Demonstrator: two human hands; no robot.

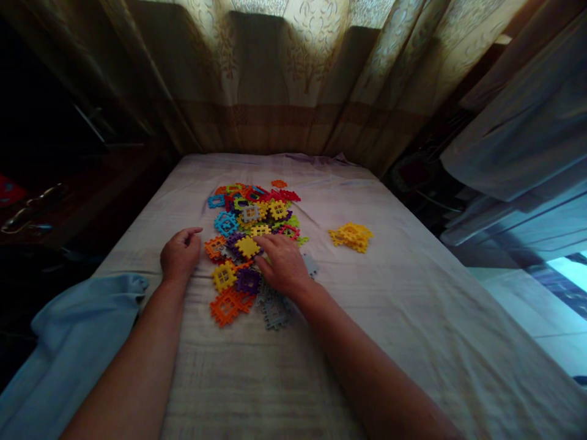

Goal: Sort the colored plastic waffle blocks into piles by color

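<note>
A heap of interlocking plastic building tiles in several colours lies in the middle of the cloth-covered surface. My right hand [285,264] reaches over the heap from the right, its thumb and fingers closed at the edge of a solid yellow tile [247,247]. Just left of the heap, my left hand [180,254] rests on the cloth with its fingers curled in and nothing visible in them. Near the hands are a yellow window tile [224,277], a purple tile [248,281], an orange tile [228,307] and grey tiles [276,312], partly under my right hand.
A separate small pile of yellow tiles [352,236] lies to the right. One orange tile [279,183] sits behind the heap. Patterned curtains [293,79] hang at the far edge. Blue cloth [87,342] lies at the left, and light fabric [518,116] hangs at the right.
</note>
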